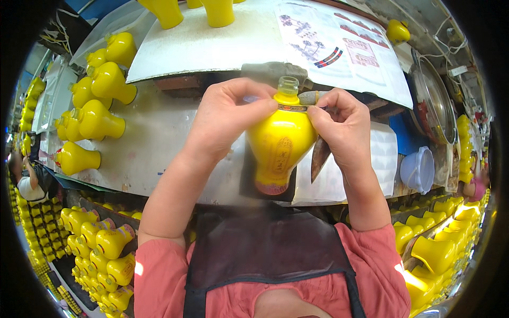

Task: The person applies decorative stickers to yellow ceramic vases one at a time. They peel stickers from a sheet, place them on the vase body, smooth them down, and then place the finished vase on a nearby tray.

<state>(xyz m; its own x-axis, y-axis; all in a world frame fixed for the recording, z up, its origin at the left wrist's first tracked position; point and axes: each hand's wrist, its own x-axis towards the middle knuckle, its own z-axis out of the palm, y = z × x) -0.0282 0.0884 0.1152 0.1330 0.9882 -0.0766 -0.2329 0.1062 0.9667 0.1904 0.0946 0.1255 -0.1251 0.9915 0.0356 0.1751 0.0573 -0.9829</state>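
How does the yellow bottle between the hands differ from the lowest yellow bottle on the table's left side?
The middle bottle has a patterned band below its neck and a printed emblem; the lowest left bottle looks plain on its visible side. In the picture, the middle bottle's neck points upward, the left bottle's leftward. The left hand and right hand touch the middle bottle, not the left one. Both are glossy yellow with broad shoulders.

Two hands (pixel 220 114), one patterned band (pixel 292 108), one brown blade (pixel 319 160) and one pale bucket (pixel 416 170) count among dozens of yellow bottles (pixel 281 132).
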